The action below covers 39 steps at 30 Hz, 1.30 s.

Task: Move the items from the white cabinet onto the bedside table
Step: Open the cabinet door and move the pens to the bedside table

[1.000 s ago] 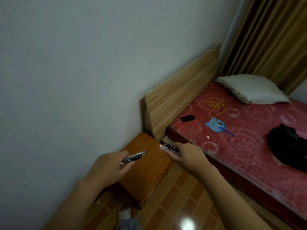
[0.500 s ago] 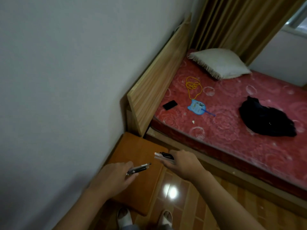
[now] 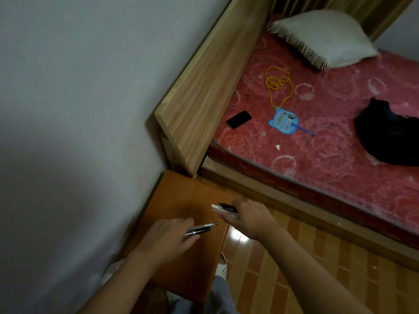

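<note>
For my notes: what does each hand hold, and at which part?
Left hand grips pens at their rear ends. Right hand holds a white item with a black pen; grip place hidden.

Dim indoor light throughout, colours muted and grainy. Bright white glare spot noted on the glossy floor tiles (image 3: 238, 234) near the right hand (image 3: 249, 219). Broad soft shadow recorded across the lower left of the wall (image 3: 68, 155), darkest toward the near corner. Strong wide-angle bending seen at the edges: headboard (image 3: 204, 94) and bed frame leaning steeply. Mild motion blur on both hands and held items; black cloth (image 3: 390, 137) at right without visible detail.
</note>
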{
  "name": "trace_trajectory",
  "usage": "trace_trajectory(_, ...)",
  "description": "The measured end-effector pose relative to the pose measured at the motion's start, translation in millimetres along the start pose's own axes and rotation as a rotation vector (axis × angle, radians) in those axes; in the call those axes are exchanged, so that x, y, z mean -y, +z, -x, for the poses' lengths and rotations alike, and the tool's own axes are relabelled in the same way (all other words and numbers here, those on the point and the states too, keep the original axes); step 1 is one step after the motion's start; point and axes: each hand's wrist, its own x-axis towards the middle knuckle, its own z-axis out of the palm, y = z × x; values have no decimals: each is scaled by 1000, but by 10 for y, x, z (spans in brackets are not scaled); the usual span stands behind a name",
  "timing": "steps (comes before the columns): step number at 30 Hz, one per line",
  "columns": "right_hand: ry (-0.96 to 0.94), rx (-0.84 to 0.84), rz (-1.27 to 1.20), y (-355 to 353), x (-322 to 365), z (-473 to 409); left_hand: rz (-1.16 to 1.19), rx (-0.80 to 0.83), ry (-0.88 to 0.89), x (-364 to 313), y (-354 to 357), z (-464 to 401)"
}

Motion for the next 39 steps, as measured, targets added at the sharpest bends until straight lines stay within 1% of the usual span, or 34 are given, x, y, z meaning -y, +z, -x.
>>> trace_trajectory(4,-11,46,26,311,-263,-457,-31,26,36,189,368,-492)
trace_trajectory(7,-16,30,35,601,-448,-788,-70,58,73,339,718,-845)
trace_trajectory(10,-19,16,1,957,-634,-1112,-95,80,78,553,1099,-1165)
trace_trajectory(15,-22,62,-16,1560,-871,-1638,-127,152,72,869,1589,-1587)
trace_trajectory(17,-21,73,-63,1709,-911,-1791,-140,164,77,995,1752,-1721)
trace_trajectory(19,-28,67,-82,1819,-938,-1938,-146,150,90,1101,1904,-1846)
trace_trajectory(23,-45,15,-40,2022,-913,-2131,-151,112,127,1220,2144,-2056)
trace_trajectory(28,-91,-35,-16,2173,-914,-2203,-164,5,141,1319,2376,-2227)
trace_trajectory(30,-111,-45,-49,2211,-957,-2184,-179,-42,147,1324,2446,-2261)
trace_trajectory(32,-129,-97,-118,2228,-1023,-2142,-188,-75,152,1286,2486,-2299)
trace_trajectory(35,-124,-171,-163,2265,-1133,-2092,-183,-87,131,1192,2505,-2335)
trace_trajectory(39,-81,-232,-176,2310,-1183,-1979,-158,-101,54,1106,2490,-2314)
